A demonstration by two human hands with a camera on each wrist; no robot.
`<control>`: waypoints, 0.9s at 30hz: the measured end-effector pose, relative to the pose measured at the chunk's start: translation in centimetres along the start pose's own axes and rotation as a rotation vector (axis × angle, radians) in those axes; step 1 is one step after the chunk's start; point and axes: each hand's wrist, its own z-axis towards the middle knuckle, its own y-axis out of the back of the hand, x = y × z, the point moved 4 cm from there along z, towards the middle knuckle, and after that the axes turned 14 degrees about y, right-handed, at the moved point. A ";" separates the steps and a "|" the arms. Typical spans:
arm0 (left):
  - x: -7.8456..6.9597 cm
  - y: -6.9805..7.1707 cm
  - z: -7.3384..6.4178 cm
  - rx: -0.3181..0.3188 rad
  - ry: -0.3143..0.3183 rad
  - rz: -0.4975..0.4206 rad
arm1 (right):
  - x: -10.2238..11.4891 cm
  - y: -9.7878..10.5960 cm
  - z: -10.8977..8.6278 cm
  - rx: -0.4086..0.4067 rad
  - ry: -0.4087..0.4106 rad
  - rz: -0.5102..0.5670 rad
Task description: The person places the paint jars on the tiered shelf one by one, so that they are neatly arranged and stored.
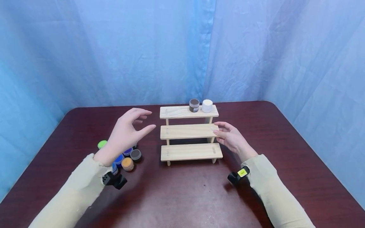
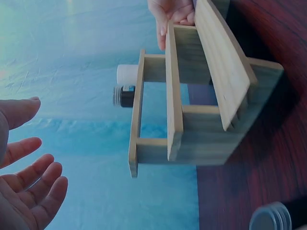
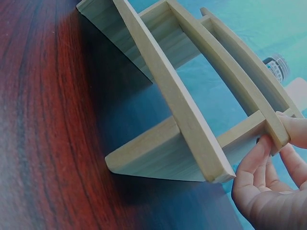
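A three-step wooden display rack [image 1: 189, 152] stands on the table. On its top step, toward the right end, are a dark-lidded jar [image 1: 194, 106] and a white jar [image 1: 207, 106], side by side. My right hand [image 1: 233, 141] pinches the right end of the middle step; the right wrist view shows thumb above and fingertips below the board [image 3: 276, 132]. Left of the rack, my left hand [image 1: 126, 129] hovers with fingers apart, holding nothing. It partly hides a cluster of small jars, among them an orange jar [image 1: 127, 164] and a grey-lidded jar [image 1: 135, 154].
A green-lidded jar [image 1: 102, 144] and several blue jars [image 1: 118, 159] stand in the cluster at the left. The dark red table [image 1: 182, 196] ends at the back against blue curtains [image 1: 137, 53], which also hang along both sides.
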 end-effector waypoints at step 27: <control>7.0 4.2 -6.2 -0.013 0.183 0.170 | -0.2 0.2 0.0 -0.002 -0.003 0.024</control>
